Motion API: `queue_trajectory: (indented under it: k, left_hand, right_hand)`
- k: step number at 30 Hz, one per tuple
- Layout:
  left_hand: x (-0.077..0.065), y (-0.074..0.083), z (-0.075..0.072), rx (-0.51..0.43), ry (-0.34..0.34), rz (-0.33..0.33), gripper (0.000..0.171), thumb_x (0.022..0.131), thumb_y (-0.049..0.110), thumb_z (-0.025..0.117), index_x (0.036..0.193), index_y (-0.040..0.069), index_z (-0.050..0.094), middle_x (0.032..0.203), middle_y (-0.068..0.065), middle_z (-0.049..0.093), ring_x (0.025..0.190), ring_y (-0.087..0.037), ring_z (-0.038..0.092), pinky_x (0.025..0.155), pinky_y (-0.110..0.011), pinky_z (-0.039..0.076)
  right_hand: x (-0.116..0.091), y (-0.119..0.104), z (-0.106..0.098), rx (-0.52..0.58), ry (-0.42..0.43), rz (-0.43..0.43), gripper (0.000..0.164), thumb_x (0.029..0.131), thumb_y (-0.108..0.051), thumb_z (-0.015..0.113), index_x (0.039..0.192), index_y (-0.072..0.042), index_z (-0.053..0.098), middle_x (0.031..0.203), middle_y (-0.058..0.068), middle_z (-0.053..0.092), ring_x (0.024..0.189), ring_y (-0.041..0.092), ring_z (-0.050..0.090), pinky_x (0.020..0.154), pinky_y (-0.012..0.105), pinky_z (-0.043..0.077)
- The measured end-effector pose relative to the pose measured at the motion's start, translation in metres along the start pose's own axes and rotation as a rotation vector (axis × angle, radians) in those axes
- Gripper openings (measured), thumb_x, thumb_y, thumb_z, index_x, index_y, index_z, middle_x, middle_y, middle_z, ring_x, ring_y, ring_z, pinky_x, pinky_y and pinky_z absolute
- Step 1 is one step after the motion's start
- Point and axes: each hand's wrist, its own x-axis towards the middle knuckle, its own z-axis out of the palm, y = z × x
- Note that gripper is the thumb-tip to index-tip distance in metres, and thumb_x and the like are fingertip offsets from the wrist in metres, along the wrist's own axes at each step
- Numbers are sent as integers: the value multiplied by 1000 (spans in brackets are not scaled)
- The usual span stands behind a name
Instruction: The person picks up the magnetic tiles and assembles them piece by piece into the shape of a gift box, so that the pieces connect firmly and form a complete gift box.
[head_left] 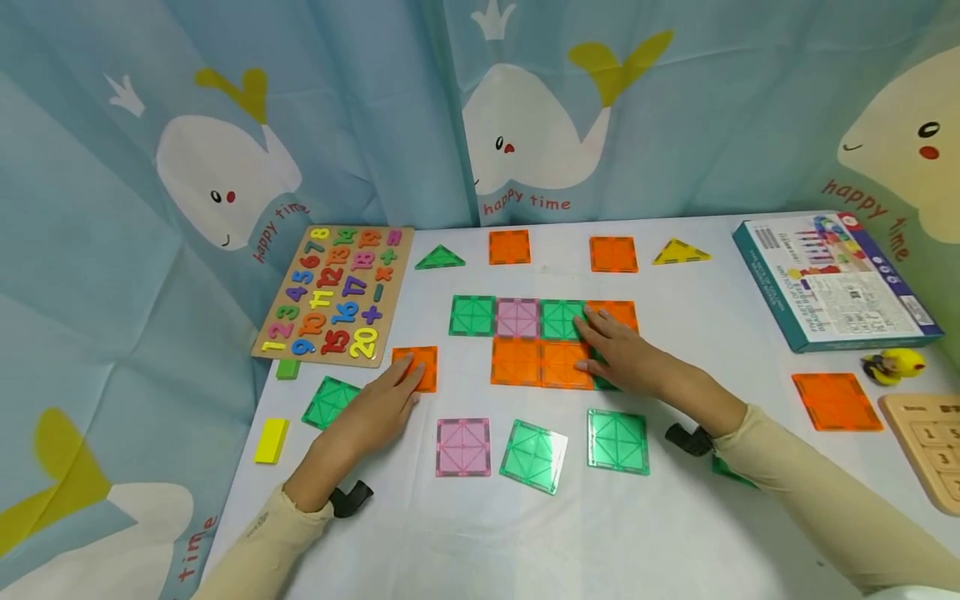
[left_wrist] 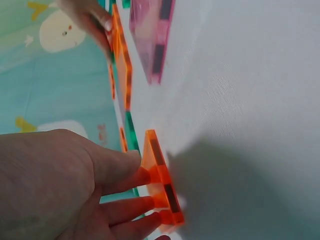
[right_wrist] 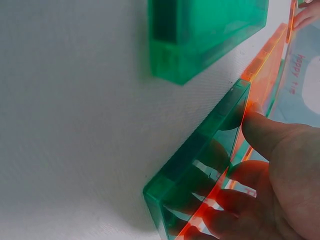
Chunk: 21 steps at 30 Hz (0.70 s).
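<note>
Square translucent magnetic tiles lie edge to edge in two rows: a green tile [head_left: 472,316], a pink tile [head_left: 517,318], another green tile [head_left: 562,319] and an orange tile [head_left: 618,312] at the back, two orange tiles [head_left: 516,362] and a green tile [right_wrist: 200,165] in front. My right hand [head_left: 626,354] rests over the right end with fingers spread, partly hiding the front green tile; its thumb touches an orange tile in the right wrist view. Left of the rows, my left hand [head_left: 382,408] touches a separate orange tile [head_left: 428,371] with extended fingertips, thumb by its edge.
Nearest me are a loose pink tile [head_left: 462,447] and green tiles [head_left: 618,442]. Orange squares [head_left: 509,247] and triangles [head_left: 440,257] lie at the back. A number board [head_left: 390,333] stands left; a box [head_left: 855,283], toy figure [head_left: 894,365] and wooden board [head_left: 926,450] are right.
</note>
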Motion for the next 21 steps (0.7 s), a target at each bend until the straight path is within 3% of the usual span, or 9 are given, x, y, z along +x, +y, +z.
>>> queue_trajectory:
  k: [8,15,21]
  left_hand:
    - [25,29,4,33,2,92,54,113,28,51,160,3,44,169,-22,33,154,-40,38,125,-53,35]
    - [45,52,7,95,-31,141,59,113,33,48,161,-1,39,170,-25,30,158,-38,31,127,-52,30]
    - [67,53,-9,70,3,173,61,110,34,59,159,1,44,165,-24,37,151,-40,41,125,-53,35]
  right_hand:
    - [1,1,1,0,15,-9,74,108,-31,61,162,8,29,171,34,13,154,59,17,121,71,24]
    - [2,-2,2,24,24,-18,73,108,-28,61,162,8,28,171,34,13,155,58,15,122,70,23]
    - [3,-6,1,26,18,-7,74,108,-29,61,163,8,27,172,32,12,156,56,14,123,69,22]
